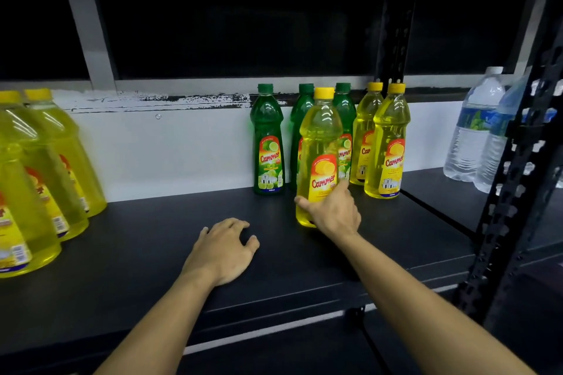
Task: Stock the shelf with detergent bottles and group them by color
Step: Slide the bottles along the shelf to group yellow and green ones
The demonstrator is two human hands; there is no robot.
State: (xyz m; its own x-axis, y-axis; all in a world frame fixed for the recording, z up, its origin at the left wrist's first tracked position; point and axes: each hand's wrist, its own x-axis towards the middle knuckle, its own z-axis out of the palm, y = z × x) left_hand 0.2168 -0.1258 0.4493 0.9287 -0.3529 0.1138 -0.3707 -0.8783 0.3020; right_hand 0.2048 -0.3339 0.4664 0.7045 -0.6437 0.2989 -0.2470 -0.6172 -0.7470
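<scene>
The right hand (pixel 333 211) grips a yellow plastic detergent bottle (pixel 320 155); left hand (pixel 227 248) rests loosely curled. Best slide it upright toward the yellow pair (pixel 382 143).

Glossy clear plastic bottles (pixel 320 143), matt, probably laminate shelf (pixel 152 237)

yellow bottles (pixel 320 155): "Cammer" | green bottles (pixel 268 143): "Cammer", "LIME"
</scene>
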